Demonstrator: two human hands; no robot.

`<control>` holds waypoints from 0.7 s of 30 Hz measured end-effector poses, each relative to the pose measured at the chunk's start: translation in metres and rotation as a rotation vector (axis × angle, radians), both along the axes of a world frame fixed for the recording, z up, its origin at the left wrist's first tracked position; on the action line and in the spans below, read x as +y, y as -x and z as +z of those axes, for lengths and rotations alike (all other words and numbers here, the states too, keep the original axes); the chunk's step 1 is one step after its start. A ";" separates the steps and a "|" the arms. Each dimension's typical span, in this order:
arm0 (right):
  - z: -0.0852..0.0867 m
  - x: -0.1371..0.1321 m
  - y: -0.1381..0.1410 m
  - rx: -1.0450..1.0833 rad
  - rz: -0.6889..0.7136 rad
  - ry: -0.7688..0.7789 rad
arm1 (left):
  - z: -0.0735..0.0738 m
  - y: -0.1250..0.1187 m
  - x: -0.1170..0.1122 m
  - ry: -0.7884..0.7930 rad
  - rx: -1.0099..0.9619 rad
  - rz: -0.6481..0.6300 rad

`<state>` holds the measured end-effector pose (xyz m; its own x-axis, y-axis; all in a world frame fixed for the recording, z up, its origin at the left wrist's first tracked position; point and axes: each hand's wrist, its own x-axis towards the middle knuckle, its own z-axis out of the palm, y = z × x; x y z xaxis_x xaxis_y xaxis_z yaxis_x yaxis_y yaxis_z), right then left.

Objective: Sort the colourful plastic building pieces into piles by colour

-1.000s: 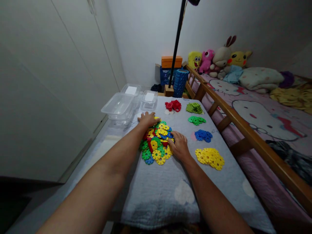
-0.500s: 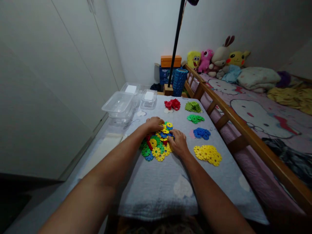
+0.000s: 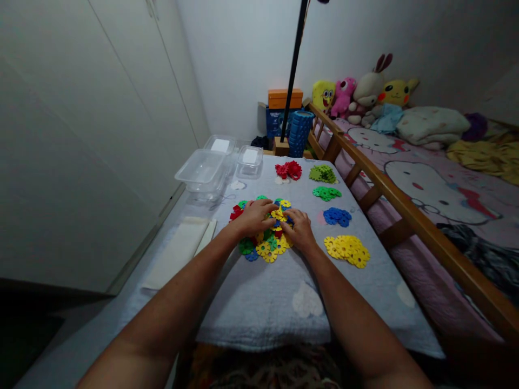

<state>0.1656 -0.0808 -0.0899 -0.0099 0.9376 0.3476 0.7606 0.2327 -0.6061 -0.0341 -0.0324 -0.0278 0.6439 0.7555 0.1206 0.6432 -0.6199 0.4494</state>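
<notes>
A mixed heap of flat plastic flower discs (image 3: 263, 246), yellow, green, red and blue, lies in the middle of a grey cloth-covered table (image 3: 259, 302). My left hand (image 3: 256, 217) lies on top of the heap with its fingers curled down into the discs. My right hand (image 3: 299, 229) rests on the heap's right edge, fingertips bent onto yellow discs beside my left hand. Sorted heaps lie to the right: red (image 3: 288, 170), light green (image 3: 322, 174), green (image 3: 326, 193), blue (image 3: 337, 216) and yellow (image 3: 347, 250).
Clear plastic tubs (image 3: 203, 173) and a smaller one (image 3: 249, 161) stand at the table's far left. A wooden bed rail (image 3: 405, 213) runs along the right, with plush toys (image 3: 365, 94) behind. A black pole (image 3: 292, 70) rises beyond the table. White cupboard doors line the left.
My left hand drew back from the heap's far edge onto its middle, beside my right hand. The heap has been pushed closer together.
</notes>
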 end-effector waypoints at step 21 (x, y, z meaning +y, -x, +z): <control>0.012 -0.006 0.009 -0.029 0.048 -0.011 | -0.052 0.023 -0.076 -0.123 0.008 0.338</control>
